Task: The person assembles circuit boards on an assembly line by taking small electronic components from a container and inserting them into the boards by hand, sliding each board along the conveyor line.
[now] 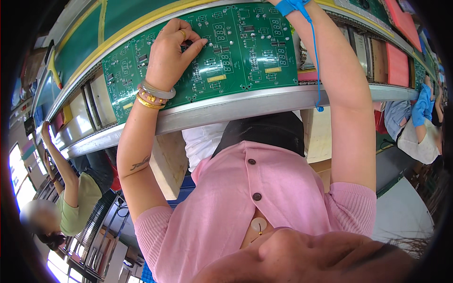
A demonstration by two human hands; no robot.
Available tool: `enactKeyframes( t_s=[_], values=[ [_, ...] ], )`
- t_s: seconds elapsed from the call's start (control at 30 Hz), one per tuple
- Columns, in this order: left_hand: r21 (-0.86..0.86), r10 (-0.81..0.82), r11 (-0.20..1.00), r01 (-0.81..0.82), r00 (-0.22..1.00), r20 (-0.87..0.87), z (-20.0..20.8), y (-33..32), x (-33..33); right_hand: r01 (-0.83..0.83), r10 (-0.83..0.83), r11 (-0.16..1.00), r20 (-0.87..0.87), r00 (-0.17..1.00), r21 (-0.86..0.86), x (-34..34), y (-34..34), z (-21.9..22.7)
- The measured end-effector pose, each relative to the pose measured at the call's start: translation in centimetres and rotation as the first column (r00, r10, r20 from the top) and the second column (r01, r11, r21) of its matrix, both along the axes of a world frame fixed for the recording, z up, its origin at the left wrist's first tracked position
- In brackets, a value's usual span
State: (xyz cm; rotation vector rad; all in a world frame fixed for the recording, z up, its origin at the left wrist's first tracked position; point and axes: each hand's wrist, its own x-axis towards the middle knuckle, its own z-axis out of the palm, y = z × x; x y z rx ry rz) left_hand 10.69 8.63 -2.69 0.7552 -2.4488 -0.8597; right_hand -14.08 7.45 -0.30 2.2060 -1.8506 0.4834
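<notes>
A green circuit board point(255, 81) with several digit displays, chips and small parts lies on the metal rails in front of me. My left hand point(171, 53) is over its left-middle part, fingers curled and thumb tip close to the fingertips in a pinch. Whatever lies between them is too small or hidden to name. Only the edge of my right hand point(273, 2) shows at the top of the picture, beyond a blue wrist strap point(291, 6); its fingers are outside the frame. A blue cord point(317, 61) hangs from the strap across the board's right end.
A silver rail point(217, 104) runs along the near side of the board. Pink foam blocks point(397, 63) stand at the right. A yellow-handled tool point(53, 70) lies at the far left. Co-workers sit at the left point(78, 207) and right point(422, 134).
</notes>
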Motion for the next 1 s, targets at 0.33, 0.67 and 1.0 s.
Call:
enactKeyframes(
  t_s=[0.33, 0.67, 1.0],
  values=[
    [-0.134, -0.085, 0.987, 0.084, 0.996, -0.002, 0.4, -0.3, -0.3, -0.033, 0.075, 0.991, 0.326, 0.942, -0.131, 0.9, 5.1, 2.7],
    [-0.298, -0.129, 0.946, 0.127, 0.992, 0.015, 0.9, 0.3, 0.0, -0.077, 0.057, 0.997, 0.527, 0.848, 0.017, 1.0, 16.5, 0.2],
    [-0.731, 0.01, 0.631, 0.261, 0.939, 0.344, 4.1, -7.7, -11.4, -0.038, -0.059, 0.988, 0.591, 0.805, 0.149, 1.6, 19.1, -1.9]
  ],
)
